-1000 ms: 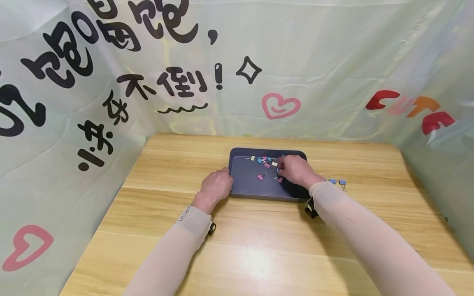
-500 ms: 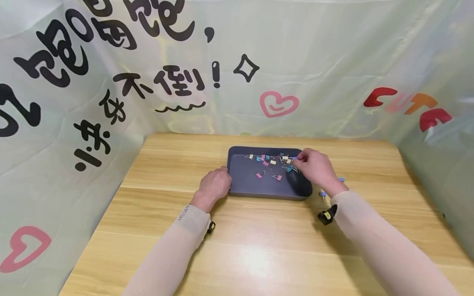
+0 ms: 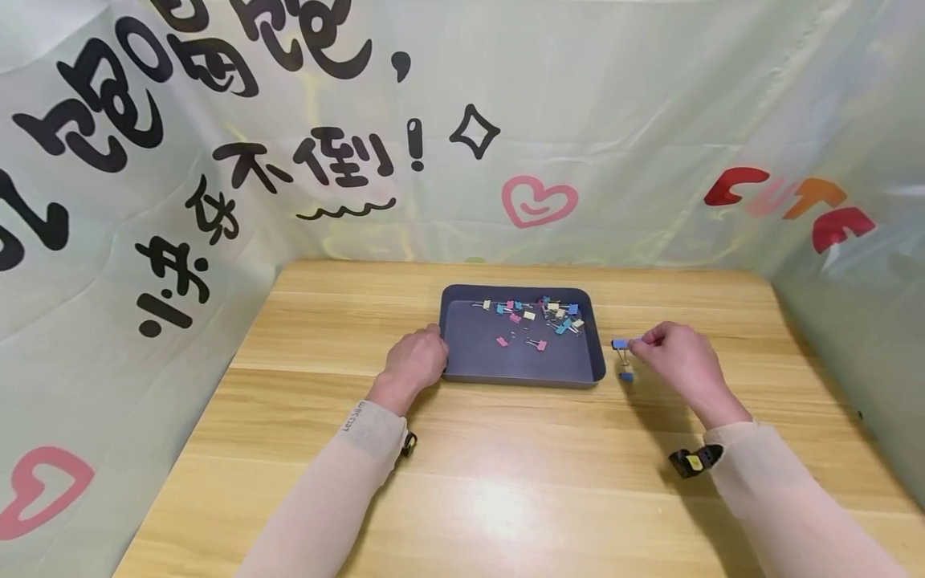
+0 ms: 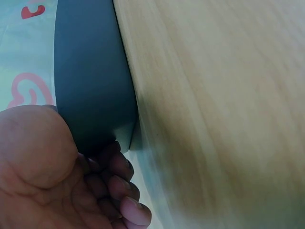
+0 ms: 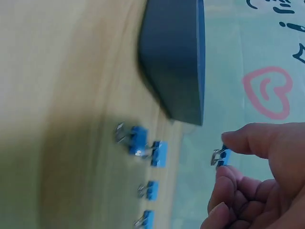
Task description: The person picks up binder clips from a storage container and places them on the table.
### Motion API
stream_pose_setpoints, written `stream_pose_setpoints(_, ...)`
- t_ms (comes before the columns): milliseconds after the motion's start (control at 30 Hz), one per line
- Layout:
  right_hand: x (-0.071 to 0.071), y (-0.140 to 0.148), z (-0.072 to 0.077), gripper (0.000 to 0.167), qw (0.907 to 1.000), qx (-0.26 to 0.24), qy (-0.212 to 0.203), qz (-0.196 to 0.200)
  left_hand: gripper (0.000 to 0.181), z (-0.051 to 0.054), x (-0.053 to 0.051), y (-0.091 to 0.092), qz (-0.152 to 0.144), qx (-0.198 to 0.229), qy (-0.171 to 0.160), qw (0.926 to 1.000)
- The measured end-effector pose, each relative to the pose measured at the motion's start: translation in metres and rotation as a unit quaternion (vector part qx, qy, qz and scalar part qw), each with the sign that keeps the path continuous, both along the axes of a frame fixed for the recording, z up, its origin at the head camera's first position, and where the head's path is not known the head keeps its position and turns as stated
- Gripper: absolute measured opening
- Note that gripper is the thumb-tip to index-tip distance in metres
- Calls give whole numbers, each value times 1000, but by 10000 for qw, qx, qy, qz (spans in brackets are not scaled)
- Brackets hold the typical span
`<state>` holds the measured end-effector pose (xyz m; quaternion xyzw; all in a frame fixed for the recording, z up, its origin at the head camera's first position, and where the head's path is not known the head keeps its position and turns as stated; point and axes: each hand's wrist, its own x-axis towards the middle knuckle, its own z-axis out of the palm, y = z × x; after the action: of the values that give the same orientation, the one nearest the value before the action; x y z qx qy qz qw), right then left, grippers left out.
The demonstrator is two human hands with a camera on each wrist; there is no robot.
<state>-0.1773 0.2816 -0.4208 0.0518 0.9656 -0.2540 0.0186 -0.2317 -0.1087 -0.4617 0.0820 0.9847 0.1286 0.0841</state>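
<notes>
In the head view a dark grey tray (image 3: 520, 368) lies on the table. My left hand (image 3: 417, 356) grips its left end; in the left wrist view the fingers curl at the corner of the tray wall (image 4: 93, 71). To the right of the tray, my right hand (image 3: 681, 361) is raised above the table. The right wrist view shows its thumb and fingers pinching a small blue binder clip (image 5: 225, 155) with silver handles. Several other blue binder clips (image 5: 152, 190) sit on the table beneath it, in a rough row.
Pink, cream and teal-blue binder clips are scattered inside the tray, among them a pink clip (image 3: 541, 345) and a cream clip (image 3: 530, 315). One blue clip (image 3: 572, 309) lies near its back right corner. A printed cloth (image 3: 621, 120) hangs behind the wooden table (image 3: 347, 321).
My right hand has moved from over the tray's clips, across its right edge, to the blue clips on the table. My left hand keeps its place on the tray.
</notes>
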Motion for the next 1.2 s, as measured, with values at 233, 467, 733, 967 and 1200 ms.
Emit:
stream_pose_setpoints(233,15,8,-16,31,9994,202,-284,-30,26,-1,0,-1,34,11,56,10000)
stream_pose_setpoints(467,20,15,-33,29,9980,326,-509,-201,27,-2,-1,-1,16,-25,104,9999)
stream_pose_setpoints(733,21,16,-36,30,9970,347,-661,-225,25,0,0,-1,-54,-1,114,9999)
stream_pose_setpoints(967,23,16,-37,28,9964,367,-712,-261,26,-1,0,-2,-108,19,116,9999)
stream_pose_setpoints(1200,25,17,-38,29,9960,358,-758,-312,26,-1,1,-2,-100,34,162,9998)
